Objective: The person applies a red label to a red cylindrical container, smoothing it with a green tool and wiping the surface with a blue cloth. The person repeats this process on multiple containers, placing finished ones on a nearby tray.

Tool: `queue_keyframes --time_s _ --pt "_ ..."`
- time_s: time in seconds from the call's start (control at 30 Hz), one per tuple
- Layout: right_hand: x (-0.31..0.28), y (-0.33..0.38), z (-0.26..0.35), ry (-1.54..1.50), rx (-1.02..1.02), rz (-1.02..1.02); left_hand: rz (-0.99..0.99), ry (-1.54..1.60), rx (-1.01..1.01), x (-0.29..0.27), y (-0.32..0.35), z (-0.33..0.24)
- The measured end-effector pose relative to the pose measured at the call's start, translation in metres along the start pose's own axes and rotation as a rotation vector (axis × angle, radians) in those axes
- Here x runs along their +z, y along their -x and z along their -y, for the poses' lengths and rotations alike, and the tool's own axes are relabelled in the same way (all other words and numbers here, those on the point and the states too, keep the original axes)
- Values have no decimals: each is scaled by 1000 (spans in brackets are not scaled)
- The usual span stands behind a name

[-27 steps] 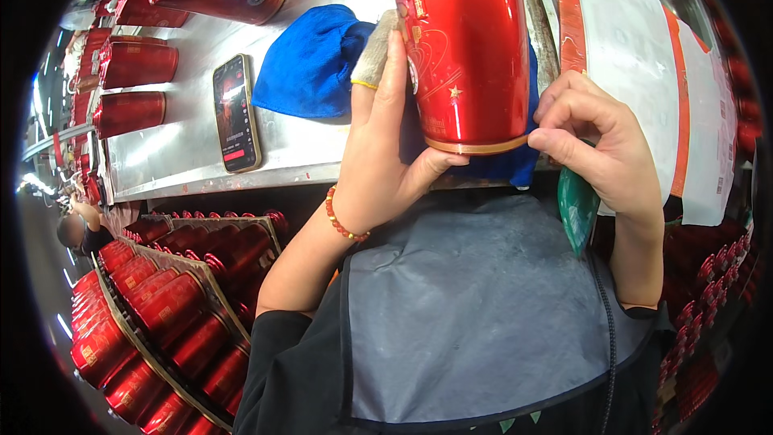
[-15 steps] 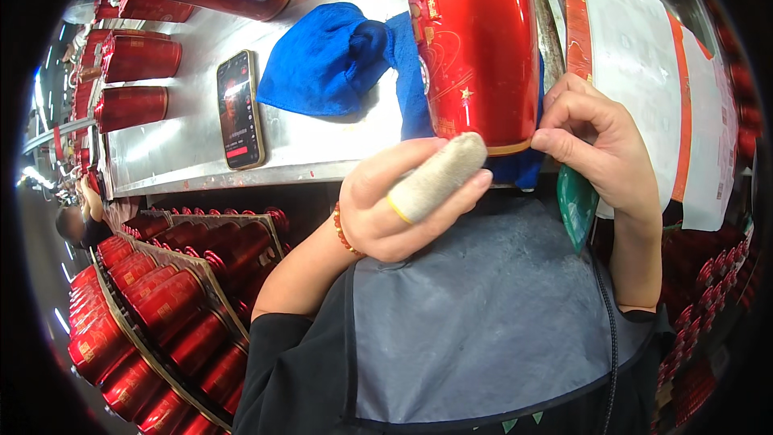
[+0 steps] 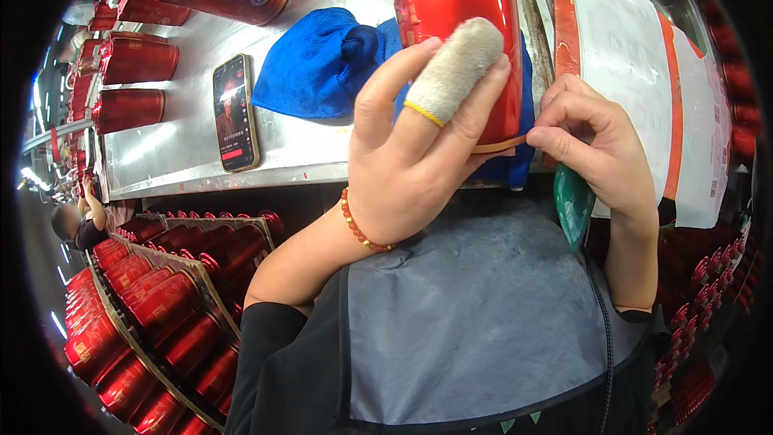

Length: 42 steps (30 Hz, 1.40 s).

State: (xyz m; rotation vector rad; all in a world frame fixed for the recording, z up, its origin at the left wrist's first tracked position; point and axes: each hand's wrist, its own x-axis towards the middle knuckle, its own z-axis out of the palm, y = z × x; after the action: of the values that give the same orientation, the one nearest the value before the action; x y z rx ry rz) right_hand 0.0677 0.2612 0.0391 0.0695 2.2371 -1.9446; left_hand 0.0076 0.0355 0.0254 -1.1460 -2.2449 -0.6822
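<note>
A large glossy red can [image 3: 459, 0] lies on a blue cloth [image 3: 322, 64] at the near edge of the metal table [image 3: 161, 153]. My left hand [image 3: 411, 161] lies over the can's lower side with fingers spread. Its middle finger wears a beige fabric cot [image 3: 455, 68] with a yellow rim. My right hand [image 3: 596, 145] pinches the end of a thin gold strip [image 3: 499, 145] that runs along the can's bottom rim. A green object [image 3: 573, 201] hangs below that hand.
A phone [image 3: 235, 113] lies left of the cloth. Several red cans [image 3: 137, 60] lie further left on the table. A stack of white and orange sheets [image 3: 628, 56] sits at the right. Trays of red cans [image 3: 161, 306] stand below left, near another person [image 3: 80, 221].
My left hand let go of the can, lifted off toward me, and has come back up onto it. My right hand has stayed pinched at the rim, with the gold strip now showing.
</note>
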Motion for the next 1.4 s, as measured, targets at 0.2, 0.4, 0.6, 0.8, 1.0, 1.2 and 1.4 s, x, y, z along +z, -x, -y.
queue_keyframes --time_s 0.2,0.4,0.6,0.8,1.0,1.2,1.4 --pt "-3 1 4 53 48 40 33 183 -167 -5 23 11" --pt "4 -3 0 24 -17 39 -7 456 -329 -4 34 10" --pt "3 -5 -5 -7 3 63 45 205 10 -29 47 12" --pt "2 -7 -6 -41 25 84 -79 286 298 -11 25 7" --pt "1 -2 -1 -127 62 78 -66 117 176 2 11 1" --pt "-3 5 4 -135 49 69 -3 120 -78 -2 5 8" --pt "0 3 2 -148 85 58 8 145 -96 -6 6 9"
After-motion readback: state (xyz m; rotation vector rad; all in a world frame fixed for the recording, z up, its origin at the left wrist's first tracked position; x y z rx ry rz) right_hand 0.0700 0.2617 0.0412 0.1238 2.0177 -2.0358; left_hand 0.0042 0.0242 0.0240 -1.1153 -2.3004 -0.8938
